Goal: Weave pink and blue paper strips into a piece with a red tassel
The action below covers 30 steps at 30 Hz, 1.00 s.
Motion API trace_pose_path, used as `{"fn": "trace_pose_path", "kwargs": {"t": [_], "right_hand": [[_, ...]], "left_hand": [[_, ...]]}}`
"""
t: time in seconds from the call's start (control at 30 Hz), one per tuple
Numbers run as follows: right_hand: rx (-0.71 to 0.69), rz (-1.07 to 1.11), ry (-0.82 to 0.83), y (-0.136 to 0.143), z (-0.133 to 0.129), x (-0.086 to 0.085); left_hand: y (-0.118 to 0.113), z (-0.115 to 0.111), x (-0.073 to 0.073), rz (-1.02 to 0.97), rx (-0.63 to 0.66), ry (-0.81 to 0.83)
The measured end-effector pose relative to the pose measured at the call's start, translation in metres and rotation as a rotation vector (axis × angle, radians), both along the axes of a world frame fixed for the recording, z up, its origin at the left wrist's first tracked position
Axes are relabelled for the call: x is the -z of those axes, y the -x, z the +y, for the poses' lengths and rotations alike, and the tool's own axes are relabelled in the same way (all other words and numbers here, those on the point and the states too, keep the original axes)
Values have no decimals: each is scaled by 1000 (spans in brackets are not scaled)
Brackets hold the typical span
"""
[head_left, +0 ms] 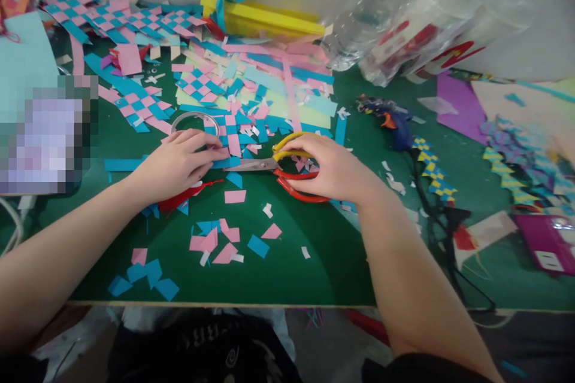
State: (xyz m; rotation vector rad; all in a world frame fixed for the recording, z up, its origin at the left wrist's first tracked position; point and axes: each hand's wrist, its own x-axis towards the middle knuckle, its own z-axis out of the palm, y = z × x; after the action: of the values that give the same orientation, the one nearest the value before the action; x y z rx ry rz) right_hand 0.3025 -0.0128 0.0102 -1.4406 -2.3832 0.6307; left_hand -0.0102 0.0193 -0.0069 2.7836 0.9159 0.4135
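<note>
Green tabletop (323, 275) stretches across my head view, meeting a pale wall at the back, with cut pink and blue scraps (258, 245) scattered along its near side. Watching this feed remotely, I find the scissors (269, 164) near the middle, between the two hands. My right hand (335, 167) is curled around their spread yellow and red handles, and it is the nearer one to the pivot. Their long axis runs almost straight across, blades pointing left at the fingertips of my left hand (182, 158). Those fingers look pinched together on a blue strip (230, 162), whose end reaches rightward over the blades, so strip and blades lie nearly in line rather than crossing squarely; that relation matters most to me. How far the blades are parted I can't tell, since the strip covers part of them. Just behind the left hand a tape roll (212, 119) rests on the table; a red tassel (179, 196) lies just in front of it. Woven pink-and-blue paper (141, 105) lies farther back, and a phone (45, 146) off left is blurred out.
</note>
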Motion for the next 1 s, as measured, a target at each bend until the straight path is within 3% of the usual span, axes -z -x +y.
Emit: {"fn": "trace_pose_path", "kwargs": {"t": [1.0], "right_hand": [[-7, 34, 22, 1, 0, 2]], "left_hand": [[2, 2, 1, -21, -1, 66]]}}
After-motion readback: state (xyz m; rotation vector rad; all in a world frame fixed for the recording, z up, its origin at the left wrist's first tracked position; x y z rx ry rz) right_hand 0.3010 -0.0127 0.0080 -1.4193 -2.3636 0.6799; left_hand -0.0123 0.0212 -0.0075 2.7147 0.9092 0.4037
